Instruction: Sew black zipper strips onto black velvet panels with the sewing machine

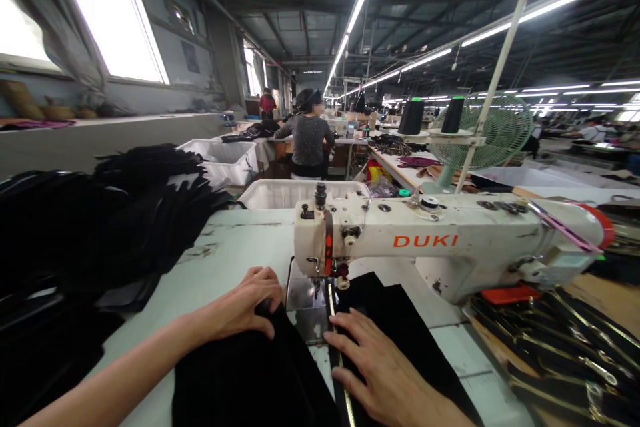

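**A:** What did the left hand (245, 303) have hold of?

**B:** It was curled closed over a fold of the black cloth (250, 373), gripping it at the bottom centre of the frame.

**A:** And the right hand (377, 363)?

**B:** That one was open, fingers spread and pressed flat on the cloth, right beside a gold zipper (336, 347). It wasn't gripping anything.

**A:** How did the cloth look?

**B:** Plain, soft and very dark, with a velvety surface. It lay on the pale table (235, 247) in two stretches, one on each side of the zipper, which ran from the bottom edge up toward the needle of the white sewing machine (425, 240). I couldn't tell whether it sat under the machine's foot.

**A:** What was around it?

**B:** A big pile of black cloth (100, 227) covered the table at centre left, and black strips with gold edges (550, 340) lay at lower right. A white bin (300, 193) stood just behind the machine. Farther back, near the top centre, a co-worker (307, 140) sat at another table.
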`<state>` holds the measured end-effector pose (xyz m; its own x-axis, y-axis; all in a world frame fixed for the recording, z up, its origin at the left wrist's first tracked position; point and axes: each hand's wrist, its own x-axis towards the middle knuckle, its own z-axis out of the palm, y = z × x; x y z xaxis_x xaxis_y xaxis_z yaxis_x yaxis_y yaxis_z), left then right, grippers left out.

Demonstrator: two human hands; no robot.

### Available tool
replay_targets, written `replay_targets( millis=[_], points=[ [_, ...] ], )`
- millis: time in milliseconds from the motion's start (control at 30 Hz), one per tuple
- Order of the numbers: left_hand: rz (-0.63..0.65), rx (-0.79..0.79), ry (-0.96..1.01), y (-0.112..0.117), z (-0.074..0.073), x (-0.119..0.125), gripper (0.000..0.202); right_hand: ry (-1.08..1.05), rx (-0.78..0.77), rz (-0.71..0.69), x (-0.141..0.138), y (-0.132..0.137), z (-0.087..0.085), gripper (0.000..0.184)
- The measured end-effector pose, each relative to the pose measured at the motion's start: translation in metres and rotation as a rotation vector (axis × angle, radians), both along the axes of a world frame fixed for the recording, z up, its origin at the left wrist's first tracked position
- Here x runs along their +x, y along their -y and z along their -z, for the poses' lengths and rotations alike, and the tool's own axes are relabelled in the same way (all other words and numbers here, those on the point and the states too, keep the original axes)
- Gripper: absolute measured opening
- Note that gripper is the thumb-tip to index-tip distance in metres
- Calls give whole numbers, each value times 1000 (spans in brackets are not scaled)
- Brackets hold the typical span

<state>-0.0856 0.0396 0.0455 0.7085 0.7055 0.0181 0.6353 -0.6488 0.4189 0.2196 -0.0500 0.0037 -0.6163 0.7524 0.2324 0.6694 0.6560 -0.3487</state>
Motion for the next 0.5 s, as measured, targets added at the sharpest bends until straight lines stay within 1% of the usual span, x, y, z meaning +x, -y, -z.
replay_targets(
  millis=[100,167,267,300,333,400,433,500],
  points=[
    [56,52,58,12,-3,-6,27,-94,104,57,-11,8,1,40],
    [85,75,102,21,-7,-11,19,-211,184,89,-24,16,-4,35],
    [114,102,164,37,-17,-15,12,-348,336,137,-48,27,-16,40],
    [119,117,176,42,-21,-16,13,-371,396,159,-56,29,-19,41],
    [124,139,181,48,-25,-16,13,-395,457,185,-64,31,-20,37],
    [115,188,150,59,-35,-15,17,-468,567,236,-77,34,-21,22],
    [103,210,121,65,-40,-14,19,-497,599,248,-81,34,-21,17],
    [57,228,67,75,-49,-11,20,-521,607,239,-87,35,-19,18]
  ],
)
